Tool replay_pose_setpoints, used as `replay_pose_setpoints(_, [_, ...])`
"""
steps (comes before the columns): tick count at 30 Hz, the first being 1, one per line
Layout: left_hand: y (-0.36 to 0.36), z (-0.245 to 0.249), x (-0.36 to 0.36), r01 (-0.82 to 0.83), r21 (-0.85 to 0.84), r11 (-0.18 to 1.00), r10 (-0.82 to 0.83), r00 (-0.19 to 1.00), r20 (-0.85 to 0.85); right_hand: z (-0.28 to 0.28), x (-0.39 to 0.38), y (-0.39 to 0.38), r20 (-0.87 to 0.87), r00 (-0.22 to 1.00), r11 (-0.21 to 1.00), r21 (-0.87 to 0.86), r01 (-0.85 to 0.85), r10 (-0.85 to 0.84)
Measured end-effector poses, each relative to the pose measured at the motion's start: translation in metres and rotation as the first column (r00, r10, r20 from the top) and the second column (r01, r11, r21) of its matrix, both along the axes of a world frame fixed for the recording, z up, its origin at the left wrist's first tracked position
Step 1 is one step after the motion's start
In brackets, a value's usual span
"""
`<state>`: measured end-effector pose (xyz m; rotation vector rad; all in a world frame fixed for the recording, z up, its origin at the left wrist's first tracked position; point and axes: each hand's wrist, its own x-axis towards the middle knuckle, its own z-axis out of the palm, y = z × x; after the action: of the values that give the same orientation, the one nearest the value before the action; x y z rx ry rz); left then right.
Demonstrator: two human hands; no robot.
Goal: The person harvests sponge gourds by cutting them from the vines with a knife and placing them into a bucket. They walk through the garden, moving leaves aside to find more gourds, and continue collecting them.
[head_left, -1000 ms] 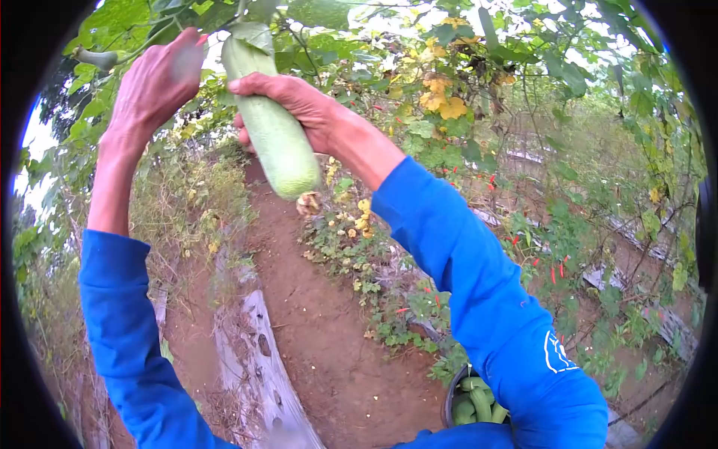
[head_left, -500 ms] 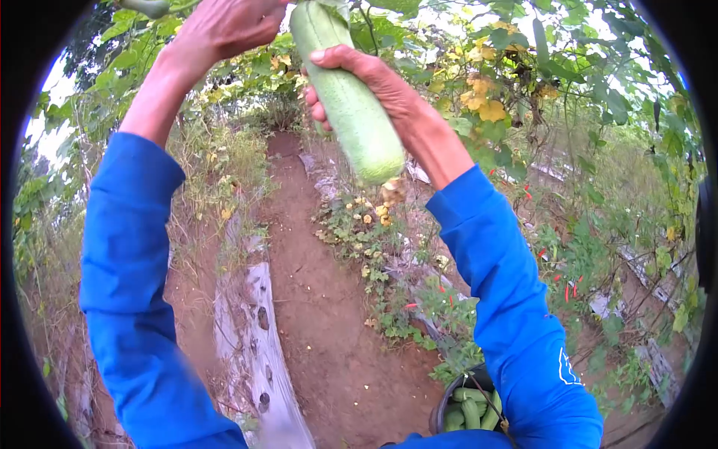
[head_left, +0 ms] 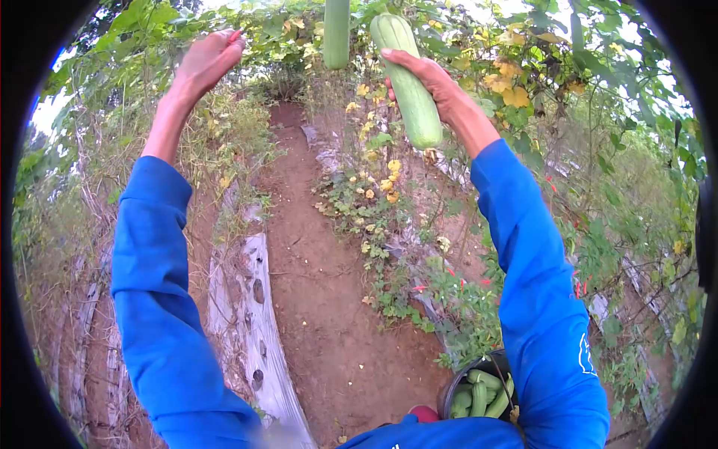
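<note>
Nearest, by the person's right sleeve, a dark bucket holds several green gourds. Left of it, a pale plastic strip with holes runs along the dirt path. Higher up, the right hand wraps around a long pale-green gourd, which tilts with its lower end to the right. The raised left hand is curled tight around a small red thing, mostly hidden. Between the hands, apart from both, hangs another gourd; leafy vines spread behind.
</note>
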<state>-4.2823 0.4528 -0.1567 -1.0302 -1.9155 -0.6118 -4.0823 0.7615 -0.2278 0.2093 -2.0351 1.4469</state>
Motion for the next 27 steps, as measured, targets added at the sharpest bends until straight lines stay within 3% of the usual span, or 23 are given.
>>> replay_pose_setpoints(1, [0.009, -0.006, 0.002, 0.068, 0.004, 0.998, -0.068, 0.997, -0.039, 0.004, -0.009, -0.002, -0.001, 1.000, 1.000, 0.004, -0.006, 0.006])
replay_pose_setpoints(7, [0.049, -0.006, -0.024, 0.083, -0.062, 0.995, -0.085, 0.996, -0.028, 0.032, -0.072, 0.001, -0.135, 0.985, 0.985, -0.119, -0.121, 0.105])
replay_pose_setpoints(9, [0.060, -0.001, -0.036, 0.082, -0.052, 0.995, -0.086, 0.994, -0.074, 0.041, -0.100, 0.018, -0.201, 0.970, 0.983, -0.097, -0.158, 0.136])
replay_pose_setpoints(11, [0.073, 0.007, -0.048, 0.045, -0.107, 0.993, -0.043, 0.999, 0.018, 0.049, -0.126, 0.034, -0.254, 0.967, 0.999, 0.027, -0.020, 0.026])
replay_pose_setpoints(13, [0.087, 0.017, -0.059, 0.056, -0.111, 0.992, -0.057, 0.998, -0.008, 0.056, -0.142, 0.045, -0.260, 0.962, 0.994, 0.095, -0.058, 0.082])
replay_pose_setpoints(15, [0.112, 0.023, -0.075, 0.193, 0.049, 0.980, -0.188, 0.978, -0.095, 0.060, -0.162, 0.059, -0.338, 0.925, 0.983, 0.113, -0.144, 0.174])
replay_pose_setpoints(17, [0.137, 0.033, -0.086, 0.207, 0.082, 0.975, -0.202, 0.977, -0.066, 0.063, -0.170, 0.065, -0.353, 0.908, 0.974, 0.079, -0.211, 0.225])
replay_pose_setpoints(19, [0.163, 0.038, -0.090, 0.384, 0.211, 0.899, -0.402, 0.914, 0.048, 0.078, -0.178, 0.069, -0.380, 0.876, 0.953, 0.053, -0.298, 0.295])
replay_pose_setpoints(20, [0.176, 0.040, -0.091, 0.445, 0.218, 0.868, -0.430, 0.895, -0.115, 0.083, -0.178, 0.070, -0.359, 0.876, 0.939, 0.008, -0.343, 0.323])
replay_pose_setpoints(21, [0.185, 0.042, -0.092, 0.445, 0.217, 0.869, -0.429, 0.895, -0.120, 0.087, -0.177, 0.070, -0.336, 0.875, 0.924, -0.036, -0.381, 0.348])
replay_pose_setpoints(24, [0.204, 0.037, -0.087, 0.526, 0.306, 0.794, -0.562, 0.826, 0.038, 0.092, -0.189, 0.078, -0.325, 0.826, 0.867, -0.035, -0.497, 0.461])
replay_pose_setpoints(27, [0.209, 0.031, -0.083, 0.549, 0.297, 0.782, -0.580, 0.814, 0.023, 0.086, -0.193, 0.080, -0.289, 0.782, 0.815, -0.012, -0.579, 0.552])
